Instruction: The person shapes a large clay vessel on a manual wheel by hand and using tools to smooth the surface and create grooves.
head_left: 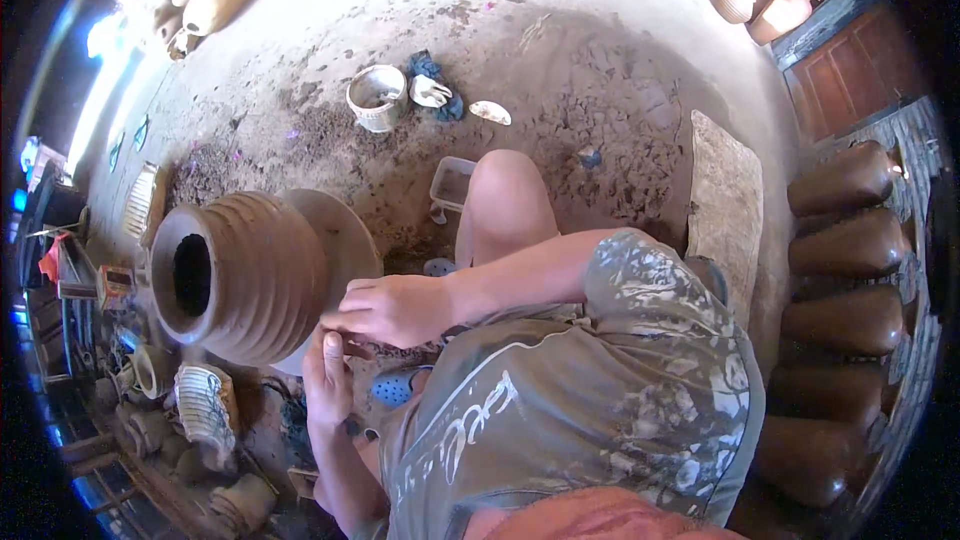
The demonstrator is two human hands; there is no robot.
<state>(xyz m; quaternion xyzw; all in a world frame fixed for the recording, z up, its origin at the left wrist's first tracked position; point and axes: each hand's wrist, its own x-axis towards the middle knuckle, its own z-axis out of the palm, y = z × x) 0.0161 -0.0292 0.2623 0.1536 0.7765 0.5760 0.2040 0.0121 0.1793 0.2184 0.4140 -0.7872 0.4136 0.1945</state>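
A large ribbed clay pot (265, 275) with a dark round mouth stands on a round wheel disc (350, 225). Beside its wall, both my hands come together. My right hand (400, 308) has its fingers curled, their tips meeting those of my left hand (327, 380). The left fingers are pressed together with the thumb laid along them. Whatever sits between the fingertips, if anything, is too small to make out. Whether the fingers touch the pot, I cannot tell.
A clay-smeared bucket (378, 98) stands on the floor near a white and blue cloth (432, 90). A small tub (453, 183) sits by my knee. Several brown pots (845, 242) line the right side. A ridged pale object (206, 408) lies among clay pieces at lower left.
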